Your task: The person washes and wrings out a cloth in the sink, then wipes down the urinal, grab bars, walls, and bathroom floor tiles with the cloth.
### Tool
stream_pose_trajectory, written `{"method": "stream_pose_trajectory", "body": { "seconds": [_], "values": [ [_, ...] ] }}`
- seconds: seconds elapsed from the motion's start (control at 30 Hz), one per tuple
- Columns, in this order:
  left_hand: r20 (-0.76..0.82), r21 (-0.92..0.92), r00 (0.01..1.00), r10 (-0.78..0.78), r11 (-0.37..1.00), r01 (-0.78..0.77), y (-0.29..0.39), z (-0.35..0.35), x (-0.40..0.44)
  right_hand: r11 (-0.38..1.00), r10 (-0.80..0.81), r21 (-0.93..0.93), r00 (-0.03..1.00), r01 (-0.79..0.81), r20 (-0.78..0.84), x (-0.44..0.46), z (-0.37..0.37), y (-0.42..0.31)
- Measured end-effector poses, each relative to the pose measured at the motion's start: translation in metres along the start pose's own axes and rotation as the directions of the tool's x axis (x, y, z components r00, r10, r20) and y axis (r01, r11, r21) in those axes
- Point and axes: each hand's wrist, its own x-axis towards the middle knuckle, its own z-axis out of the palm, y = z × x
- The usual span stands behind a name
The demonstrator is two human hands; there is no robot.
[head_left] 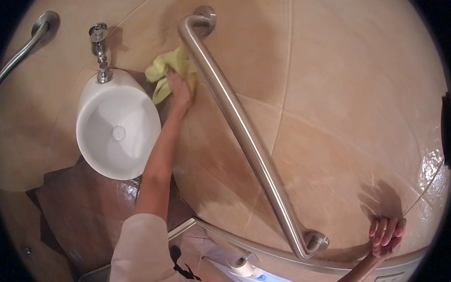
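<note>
My left hand [181,92] is closed on a yellow-green cloth [175,63]. It presses the bunched cloth to the beige tiled wall just right of a white urinal [86,131], below the upper end of a steel grab bar [234,116]. Some motion blur covers the hand and cloth. At the lower right, my right hand [388,238] is by the wall with its fingers loosely bent and apart, holding nothing. Its shadow falls on the tiles above it. Whether its fingertips touch the wall, I cannot tell.
A chrome flush valve [100,51] rises above the urinal. Another grab bar [26,51] is fixed at the upper left. Dark floor tiles [79,215] lie below the urinal. A toilet paper roll [243,268] shows at the bottom, beyond a pale ledge [269,249].
</note>
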Motion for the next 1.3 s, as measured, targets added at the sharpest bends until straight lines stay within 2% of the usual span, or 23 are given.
{"method": "stream_pose_trajectory", "body": {
  "seconds": [0.03, 0.1, 0.17, 0.2, 0.33, 0.43, 0.5, 0.57, 0.63, 0.67, 0.7, 0.77, 0.83, 0.9, 0.93, 0.97, 1.03, 1.07, 1.1, 1.13, 1.17, 1.23, 1.3],
  "values": [
    [0.058, -0.035, 0.985, 0.161, 0.987, -0.159, 0.013, 0.002, -0.003, 1.000, 0.020, 0.004, 1.000, -0.020, 0.014, 0.001, 0.001, -0.001],
    [0.074, 0.129, 0.875, 0.478, 0.865, -0.484, 0.069, 0.011, -0.044, 0.999, 0.033, 0.017, 0.999, -0.033, 0.011, 0.000, -0.003, 0.000],
    [0.057, 0.021, 0.660, 0.750, 0.660, -0.751, 0.104, 0.013, -0.090, 0.998, 0.054, 0.027, 0.998, -0.054, -0.012, -0.002, -0.003, -0.002],
    [0.119, -0.028, 0.627, 0.770, 0.634, -0.773, 0.117, 0.007, -0.119, 0.997, 0.068, 0.024, 0.998, -0.068, 0.007, 0.000, -0.003, -0.003],
    [0.466, -0.248, 0.567, 0.679, 0.716, -0.653, 0.148, -0.025, -0.263, 0.998, 0.039, 0.037, 0.999, -0.040, 0.027, 0.000, -0.002, 0.001],
    [0.599, -0.337, 0.490, 0.634, 0.754, -0.564, 0.147, -0.040, -0.330, 0.997, 0.076, 0.018, 0.996, -0.077, 0.040, 0.003, 0.004, -0.002],
    [0.612, -0.334, 0.488, 0.623, 0.762, -0.555, 0.147, -0.042, -0.338, 0.994, 0.101, 0.025, 0.992, -0.103, 0.070, 0.003, 0.001, -0.004],
    [0.579, -0.291, 0.528, 0.621, 0.762, -0.578, 0.149, -0.035, -0.330, 0.990, 0.136, 0.018, 0.988, -0.138, 0.067, -0.003, -0.003, -0.006],
    [0.526, -0.239, 0.580, 0.622, 0.763, -0.601, 0.159, -0.024, -0.317, 0.992, 0.084, 0.094, 0.996, -0.085, 0.009, -0.011, -0.018, 0.002],
    [0.505, -0.219, 0.602, 0.619, 0.766, -0.605, 0.165, -0.017, -0.314, 0.983, 0.117, 0.141, 0.993, -0.116, 0.003, -0.016, -0.027, 0.003],
    [0.496, -0.209, 0.614, 0.615, 0.770, -0.603, 0.172, -0.013, -0.317, 0.985, 0.096, 0.137, 0.994, -0.102, 0.054, -0.011, -0.024, 0.002],
    [0.526, -0.210, 0.592, 0.611, 0.768, -0.606, 0.183, -0.012, -0.343, 0.981, 0.018, 0.188, 0.983, -0.053, 0.181, -0.003, -0.019, 0.002],
    [0.568, -0.237, 0.531, 0.628, 0.743, -0.625, 0.187, -0.023, -0.388, 0.968, -0.025, 0.248, 0.980, -0.025, 0.199, -0.007, -0.019, -0.001],
    [0.621, -0.265, 0.492, 0.610, 0.754, -0.601, 0.190, -0.042, -0.442, 0.973, -0.032, 0.232, 0.993, 0.005, 0.113, -0.029, -0.007, -0.002],
    [0.627, -0.234, 0.583, 0.517, 0.839, -0.491, 0.204, -0.049, -0.461, 0.977, -0.023, 0.212, 0.999, 0.014, 0.037, -0.045, -0.002, -0.004],
    [0.718, -0.179, 0.457, 0.524, 0.775, -0.606, 0.178, -0.052, -0.482, 0.976, -0.032, 0.217, 0.999, 0.024, 0.033, -0.068, 0.000, -0.006],
    [0.850, -0.069, 0.354, 0.390, 0.749, -0.659, 0.146, -0.069, -0.515, 0.951, -0.151, 0.276, 0.988, 0.139, 0.024, -0.124, 0.006, -0.012],
    [0.849, -0.070, 0.354, 0.392, 0.748, -0.660, 0.151, -0.076, -0.516, 0.936, -0.227, 0.286, 0.973, 0.204, 0.048, -0.150, 0.007, -0.011],
    [0.833, -0.160, 0.308, 0.460, 0.732, -0.662, 0.163, -0.086, -0.511, 0.915, -0.302, 0.301, 0.950, 0.268, 0.073, -0.175, 0.008, -0.009],
    [0.806, -0.247, 0.264, 0.529, 0.707, -0.663, 0.177, -0.090, -0.505, 0.925, -0.312, 0.258, 0.946, 0.280, 0.092, -0.199, 0.009, -0.011],
    [0.803, -0.241, 0.268, 0.532, 0.702, -0.670, 0.189, -0.088, -0.502, 0.932, -0.319, 0.216, 0.941, 0.291, 0.111, -0.218, 0.010, -0.010],
    [0.533, -0.390, 0.267, 0.803, 0.513, -0.765, 0.221, -0.077, -0.498, 0.906, -0.353, 0.287, 0.929, 0.311, 0.108, -0.246, 0.013, 0.000],
    [0.600, -0.484, 0.202, 0.774, 0.552, -0.679, 0.287, -0.061, -0.486, 0.894, -0.356, 0.324, 0.930, 0.308, 0.098, -0.259, 0.018, 0.016]
  ]
}}
